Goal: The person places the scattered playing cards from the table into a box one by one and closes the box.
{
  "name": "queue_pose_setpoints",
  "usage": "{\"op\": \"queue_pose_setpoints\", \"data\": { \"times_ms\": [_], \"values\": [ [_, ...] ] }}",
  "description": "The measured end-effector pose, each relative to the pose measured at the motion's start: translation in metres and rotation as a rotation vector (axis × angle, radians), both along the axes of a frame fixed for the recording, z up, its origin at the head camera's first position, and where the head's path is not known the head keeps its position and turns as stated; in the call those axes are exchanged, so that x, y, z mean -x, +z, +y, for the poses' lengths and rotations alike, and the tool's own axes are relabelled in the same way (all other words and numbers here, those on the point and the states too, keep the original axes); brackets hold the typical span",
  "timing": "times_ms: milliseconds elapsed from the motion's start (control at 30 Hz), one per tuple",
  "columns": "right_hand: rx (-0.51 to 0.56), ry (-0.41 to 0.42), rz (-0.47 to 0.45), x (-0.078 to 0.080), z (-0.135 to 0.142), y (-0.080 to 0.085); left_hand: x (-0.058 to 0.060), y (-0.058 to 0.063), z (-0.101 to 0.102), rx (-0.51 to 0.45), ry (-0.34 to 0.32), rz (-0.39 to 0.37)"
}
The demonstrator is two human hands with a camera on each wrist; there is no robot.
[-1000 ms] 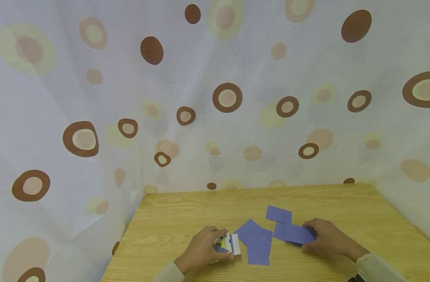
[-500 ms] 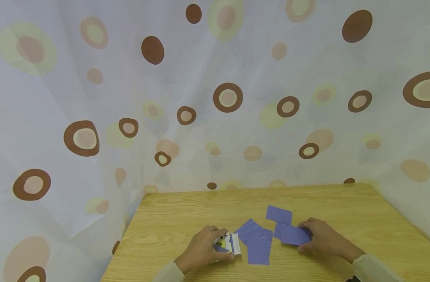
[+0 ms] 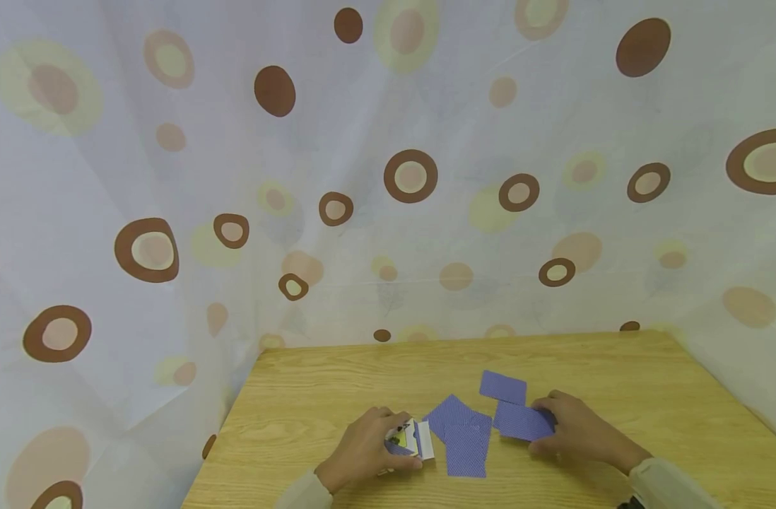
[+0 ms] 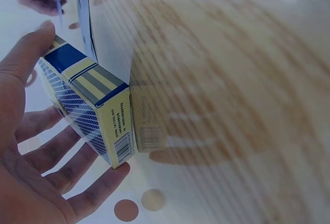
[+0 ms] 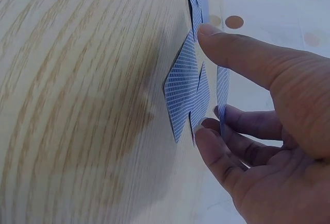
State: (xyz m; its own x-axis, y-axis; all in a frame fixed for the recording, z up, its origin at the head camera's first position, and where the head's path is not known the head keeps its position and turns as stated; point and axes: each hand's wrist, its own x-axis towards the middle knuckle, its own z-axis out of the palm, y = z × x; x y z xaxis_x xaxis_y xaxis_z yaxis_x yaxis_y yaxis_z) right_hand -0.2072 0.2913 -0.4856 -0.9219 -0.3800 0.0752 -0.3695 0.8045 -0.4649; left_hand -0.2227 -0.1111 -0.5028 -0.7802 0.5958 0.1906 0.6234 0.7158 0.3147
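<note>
My left hand (image 3: pixel 365 449) grips a playing card box (image 4: pixel 98 105) by its edges, thumb on one side and fingers on the other. Its white end flap (image 3: pixel 426 441) sticks out toward the right. In the head view, my right hand (image 3: pixel 575 428) pinches a blue-backed playing card (image 3: pixel 526 423), which overlaps another card from above. In the right wrist view, thumb and fingers curl around this card's edges. A separate card (image 3: pixel 504 387) lies just behind. Between the hands, several overlapping blue-backed cards (image 3: pixel 467 452) lie face down.
A wooden table (image 3: pixel 337 382) carries the box and cards. Behind it and at both sides hangs a pale curtain (image 3: pixel 362 141) with brown and yellow circles.
My right hand has shifted left with its card, which now covers more of the card below. My left hand and the box have stayed in place.
</note>
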Motion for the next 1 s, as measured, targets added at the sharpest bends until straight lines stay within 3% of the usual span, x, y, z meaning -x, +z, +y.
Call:
{"op": "queue_pose_setpoints", "data": {
  "times_ms": [367, 1000],
  "values": [
    [-0.009, -0.020, -0.007, 0.003, -0.010, 0.003, -0.001, 0.000, 0.001, -0.011, 0.008, 0.003],
    [0.025, 0.057, 0.016, -0.001, -0.021, 0.007, 0.000, -0.001, 0.001, 0.001, 0.007, 0.005]
  ]
}}
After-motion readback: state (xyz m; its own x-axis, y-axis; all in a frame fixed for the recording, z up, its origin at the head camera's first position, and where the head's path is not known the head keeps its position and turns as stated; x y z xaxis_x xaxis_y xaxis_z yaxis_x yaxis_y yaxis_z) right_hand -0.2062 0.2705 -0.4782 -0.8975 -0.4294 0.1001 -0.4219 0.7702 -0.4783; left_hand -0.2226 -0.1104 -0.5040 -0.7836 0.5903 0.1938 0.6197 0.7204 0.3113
